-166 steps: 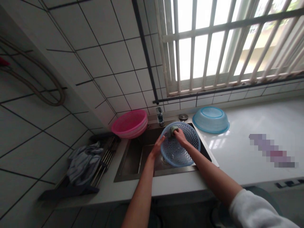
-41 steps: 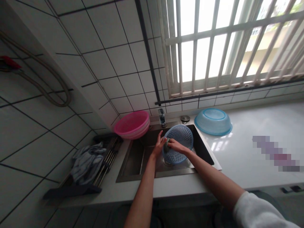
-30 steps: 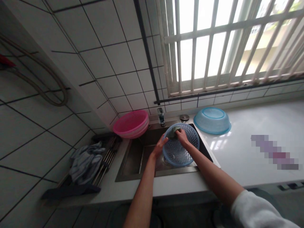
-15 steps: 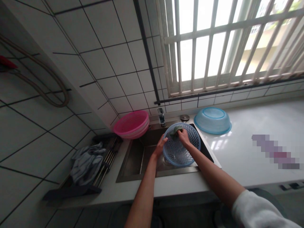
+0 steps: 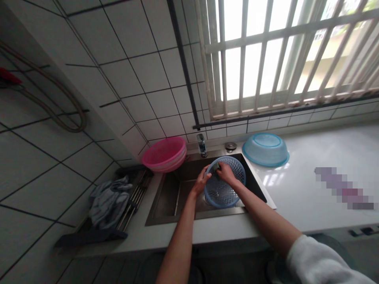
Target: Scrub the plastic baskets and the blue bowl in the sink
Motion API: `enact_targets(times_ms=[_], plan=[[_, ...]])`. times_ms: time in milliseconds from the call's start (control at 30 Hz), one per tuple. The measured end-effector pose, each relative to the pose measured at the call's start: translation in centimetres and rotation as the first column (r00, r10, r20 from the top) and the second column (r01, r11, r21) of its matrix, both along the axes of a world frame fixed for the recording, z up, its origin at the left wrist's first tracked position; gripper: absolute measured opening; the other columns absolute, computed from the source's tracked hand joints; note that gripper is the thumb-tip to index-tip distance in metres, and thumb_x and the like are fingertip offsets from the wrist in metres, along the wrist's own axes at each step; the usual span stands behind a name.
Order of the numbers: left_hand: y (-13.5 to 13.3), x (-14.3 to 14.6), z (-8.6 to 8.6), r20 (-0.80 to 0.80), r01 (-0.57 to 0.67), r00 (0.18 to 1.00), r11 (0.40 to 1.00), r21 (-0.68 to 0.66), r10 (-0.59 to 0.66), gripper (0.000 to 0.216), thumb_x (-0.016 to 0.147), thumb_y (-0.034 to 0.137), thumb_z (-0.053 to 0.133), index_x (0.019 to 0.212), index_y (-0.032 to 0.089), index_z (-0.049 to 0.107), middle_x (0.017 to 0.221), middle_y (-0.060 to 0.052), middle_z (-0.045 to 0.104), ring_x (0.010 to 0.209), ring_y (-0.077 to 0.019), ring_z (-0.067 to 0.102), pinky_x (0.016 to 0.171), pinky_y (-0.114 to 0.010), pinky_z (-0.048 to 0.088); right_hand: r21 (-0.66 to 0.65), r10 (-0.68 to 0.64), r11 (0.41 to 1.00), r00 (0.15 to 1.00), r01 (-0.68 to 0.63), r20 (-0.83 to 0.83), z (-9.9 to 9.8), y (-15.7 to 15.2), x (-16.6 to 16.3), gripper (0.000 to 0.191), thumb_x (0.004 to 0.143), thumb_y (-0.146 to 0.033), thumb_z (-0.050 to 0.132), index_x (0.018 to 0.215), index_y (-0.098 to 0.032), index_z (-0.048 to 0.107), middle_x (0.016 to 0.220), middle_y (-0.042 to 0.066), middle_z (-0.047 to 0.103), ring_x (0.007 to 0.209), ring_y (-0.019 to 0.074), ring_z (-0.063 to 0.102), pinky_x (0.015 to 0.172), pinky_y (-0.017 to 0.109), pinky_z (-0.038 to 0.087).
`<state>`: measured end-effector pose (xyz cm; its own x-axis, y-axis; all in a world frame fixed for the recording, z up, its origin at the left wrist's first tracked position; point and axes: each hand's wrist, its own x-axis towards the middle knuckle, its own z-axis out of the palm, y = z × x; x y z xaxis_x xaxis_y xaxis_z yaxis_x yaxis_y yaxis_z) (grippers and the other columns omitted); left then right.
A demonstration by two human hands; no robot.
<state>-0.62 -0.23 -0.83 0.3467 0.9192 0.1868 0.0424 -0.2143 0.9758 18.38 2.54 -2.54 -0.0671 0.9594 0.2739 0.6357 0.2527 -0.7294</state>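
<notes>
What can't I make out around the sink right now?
Head view only:
- green pad: mostly covered by the right hand gripping it.
- sink drain: hidden behind the blue colander that the left hand holds.
- tap: too small to tell whether water runs.
- patch on the counter: pixelated.

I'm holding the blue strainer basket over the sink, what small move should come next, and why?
Probably sweep the green pad down inside the blue basket: the right hand presses it at the far rim, the left hand steadies the left edge, and the lower mesh lies uncovered.
</notes>
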Motion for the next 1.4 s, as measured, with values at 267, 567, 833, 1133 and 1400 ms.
enact_targets(times_ms=[267, 567, 833, 1133, 1400], plan=[[0.2, -0.5, 0.3, 0.162, -0.194, 0.967, 0.981, -0.024, 0.196, 0.06, 0.089, 0.053, 0.065, 0.14, 0.022, 0.062, 0.141, -0.011, 0.067, 0.133, -0.0328, 0.059, 0.116, -0.05, 0.043, -0.394, 0.204, 0.918, 0.905, -0.045, 0.373, -1.1, -0.9, 0.7, 0.022, 0.086, -0.021, 0.066, 0.103, -0.013, 0.078, 0.105, 0.016, 0.079, 0.091, 0.0256, 0.073, 0.076, 0.028, 0.049], [1.3, -1.4, -0.7, -0.066, -0.44, 0.894, 0.896, 0.06, 0.443, 0.051, 0.087, 0.051, 0.069, 0.128, 0.021, 0.074, 0.132, -0.011, 0.074, 0.132, -0.0328, 0.063, 0.116, -0.051, 0.043, -0.119, 0.22, 0.974, 0.936, -0.194, 0.276, 1.0, -1.9, -0.5, 0.004, 0.078, -0.019, 0.071, 0.081, -0.02, 0.073, 0.082, 0.007, 0.076, 0.073, 0.0205, 0.067, 0.065, 0.026, 0.041], [0.7, -1.9, 0.0, -0.339, -0.363, 0.848, 0.913, 0.189, 0.407, 0.038, 0.095, 0.042, 0.061, 0.124, 0.025, 0.076, 0.124, -0.01, 0.077, 0.124, -0.0357, 0.068, 0.109, -0.049, 0.049, 0.163, 0.242, 0.953, 0.965, -0.256, 0.101, 6.6, -3.4, -1.9, 0.033, 0.091, -0.025, 0.067, 0.123, -0.022, 0.057, 0.087, 0.002, 0.072, 0.077, 0.02, 0.066, 0.07, 0.026, 0.041], [0.1, -0.3, 0.5, -0.302, -0.241, 0.903, 0.943, 0.229, 0.304, 0.034, 0.095, 0.036, 0.059, 0.123, 0.025, 0.076, 0.131, -0.008, 0.075, 0.126, -0.0302, 0.067, 0.113, -0.047, 0.048, 0.377, 0.151, 0.889, 0.944, -0.259, 0.292, 4.6, -0.8, 1.9, 0.031, 0.098, -0.008, 0.052, 0.116, -0.022, 0.073, 0.12, 0.008, 0.066, 0.11, 0.0197, 0.062, 0.099, 0.031, 0.051], [0.2, -0.6, 0.7, -0.315, -0.303, 0.875, 0.924, 0.234, 0.367, 0.031, 0.095, 0.038, 0.061, 0.122, 0.028, 0.074, 0.124, -0.008, 0.077, 0.119, -0.0311, 0.07, 0.108, -0.043, 0.048, 0.394, 0.215, 0.825, 0.869, -0.406, 0.447, 4.1, -1.7, 0.2, 0.065, 0.092, -0.004, 0.052, 0.154, -0.024, 0.05, 0.145, 0.012, 0.062, 0.13, 0.0241, 0.059, 0.114, 0.041, 0.047]])
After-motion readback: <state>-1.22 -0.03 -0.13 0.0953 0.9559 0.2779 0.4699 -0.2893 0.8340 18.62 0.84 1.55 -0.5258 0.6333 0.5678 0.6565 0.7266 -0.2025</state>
